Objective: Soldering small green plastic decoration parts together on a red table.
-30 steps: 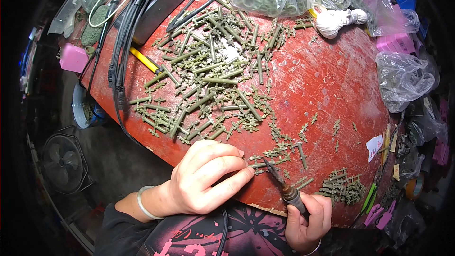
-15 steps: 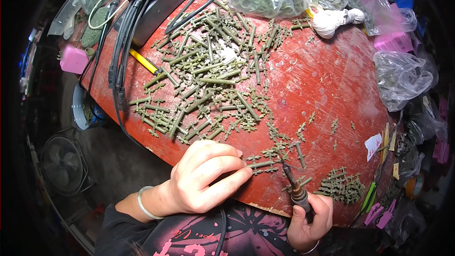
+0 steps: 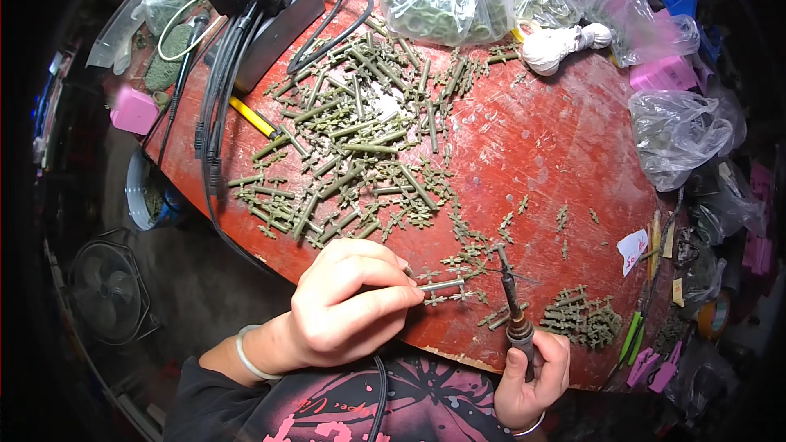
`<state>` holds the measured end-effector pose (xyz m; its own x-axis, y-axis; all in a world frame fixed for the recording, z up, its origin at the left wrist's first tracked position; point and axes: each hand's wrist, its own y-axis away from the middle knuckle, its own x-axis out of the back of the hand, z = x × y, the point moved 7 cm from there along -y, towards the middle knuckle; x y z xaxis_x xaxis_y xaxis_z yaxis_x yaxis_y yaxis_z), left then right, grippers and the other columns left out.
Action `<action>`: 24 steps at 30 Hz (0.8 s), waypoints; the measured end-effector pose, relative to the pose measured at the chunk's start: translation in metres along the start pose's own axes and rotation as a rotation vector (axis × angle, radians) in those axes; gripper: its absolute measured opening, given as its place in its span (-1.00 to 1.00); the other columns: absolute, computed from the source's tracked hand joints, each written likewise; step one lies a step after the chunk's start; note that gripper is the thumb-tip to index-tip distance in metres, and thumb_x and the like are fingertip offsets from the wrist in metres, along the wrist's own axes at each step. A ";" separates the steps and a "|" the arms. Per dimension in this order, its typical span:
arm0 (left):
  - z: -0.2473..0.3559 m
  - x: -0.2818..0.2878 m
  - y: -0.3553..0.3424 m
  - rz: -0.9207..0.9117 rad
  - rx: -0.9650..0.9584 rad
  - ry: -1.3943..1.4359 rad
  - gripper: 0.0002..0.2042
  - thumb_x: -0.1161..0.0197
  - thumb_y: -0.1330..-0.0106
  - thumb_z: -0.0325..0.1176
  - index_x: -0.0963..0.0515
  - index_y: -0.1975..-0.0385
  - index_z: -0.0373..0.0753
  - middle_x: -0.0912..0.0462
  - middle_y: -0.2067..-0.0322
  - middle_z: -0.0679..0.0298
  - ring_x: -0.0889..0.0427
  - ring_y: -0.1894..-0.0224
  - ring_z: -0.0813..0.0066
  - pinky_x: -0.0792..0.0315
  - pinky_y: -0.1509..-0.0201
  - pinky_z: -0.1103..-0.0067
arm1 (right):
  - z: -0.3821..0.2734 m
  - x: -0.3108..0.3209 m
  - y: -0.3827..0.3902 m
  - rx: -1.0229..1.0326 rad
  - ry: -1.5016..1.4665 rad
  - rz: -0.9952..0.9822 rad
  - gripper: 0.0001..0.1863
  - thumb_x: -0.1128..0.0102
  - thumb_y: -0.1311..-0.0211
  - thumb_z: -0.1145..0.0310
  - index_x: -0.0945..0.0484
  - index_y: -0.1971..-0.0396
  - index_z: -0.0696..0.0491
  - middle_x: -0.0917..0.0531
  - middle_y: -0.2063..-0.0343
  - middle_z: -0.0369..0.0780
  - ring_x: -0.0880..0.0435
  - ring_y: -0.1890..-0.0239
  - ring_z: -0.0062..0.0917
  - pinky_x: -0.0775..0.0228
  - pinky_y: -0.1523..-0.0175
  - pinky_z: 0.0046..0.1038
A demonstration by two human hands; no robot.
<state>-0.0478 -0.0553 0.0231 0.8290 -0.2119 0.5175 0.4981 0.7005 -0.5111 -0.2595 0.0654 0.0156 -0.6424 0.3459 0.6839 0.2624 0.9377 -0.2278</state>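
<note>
"Near the front edge of the red table (image 3: 565,155), what does your feed show?"

"I see the left hand (image 3: 348,307) pinched together on one end of a green piece (image 3: 444,285). It sticks out rightward past the fingertips; whether it rests on the wood, I can't tell from where I sit."

"How does it look?"

"To me, a slim, straight rod in dull olive, with a pale shine along its top and small knobby, cross-shaped bits lined along both sides. Its left end is hidden behind the fingers."

"And the right hand (image 3: 532,376)?"

"I have it curled round the dark handle of a soldering iron (image 3: 516,311). The tip points away from the body, right of the piece and apart from it."

"Anything similar about?"

"Yes, I get a loose pile of olive rods and bits (image 3: 372,148) farther up, and a small clump (image 3: 580,317) right of the iron."
</note>
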 end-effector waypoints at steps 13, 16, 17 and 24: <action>-0.002 0.005 -0.004 0.034 0.040 0.096 -0.72 -0.41 0.04 -0.65 -0.67 0.26 -0.35 -0.65 0.33 0.20 -0.64 0.23 0.22 -0.53 0.12 0.40 | 0.007 0.001 0.007 -0.029 -0.038 -0.018 -0.68 -0.24 -0.45 0.31 -0.47 0.05 0.28 -0.46 0.29 -0.24 -0.37 0.40 -0.69 -0.21 0.33 -0.65; -0.002 0.006 -0.005 0.036 0.041 0.094 -0.72 -0.41 0.03 -0.66 -0.67 0.26 -0.35 -0.65 0.34 0.20 -0.64 0.24 0.23 -0.52 0.13 0.40 | 0.001 0.003 0.004 0.039 0.027 -0.012 -0.68 -0.26 -0.43 0.33 -0.47 0.06 0.27 -0.45 0.30 -0.25 -0.33 0.40 -0.68 -0.19 0.33 -0.64; -0.001 0.005 -0.005 0.036 0.040 0.092 -0.72 -0.41 0.03 -0.66 -0.67 0.26 -0.35 -0.65 0.34 0.20 -0.64 0.24 0.23 -0.52 0.13 0.40 | 0.001 0.003 0.005 0.040 0.026 -0.011 -0.68 -0.26 -0.43 0.33 -0.47 0.06 0.27 -0.45 0.30 -0.25 -0.33 0.40 -0.68 -0.19 0.33 -0.64; -0.002 0.006 -0.005 0.048 0.045 0.092 -0.73 -0.40 0.03 -0.67 -0.67 0.27 -0.36 -0.65 0.35 0.20 -0.64 0.24 0.23 -0.52 0.13 0.40 | 0.005 0.003 0.009 -0.007 -0.024 0.000 -0.70 -0.25 -0.43 0.36 -0.47 0.05 0.27 -0.45 0.29 -0.25 -0.33 0.40 -0.68 -0.18 0.33 -0.64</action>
<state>-0.0445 -0.0614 0.0273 0.8724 -0.2378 0.4270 0.4472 0.7410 -0.5009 -0.2634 0.0752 0.0121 -0.6593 0.3467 0.6671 0.2677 0.9374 -0.2227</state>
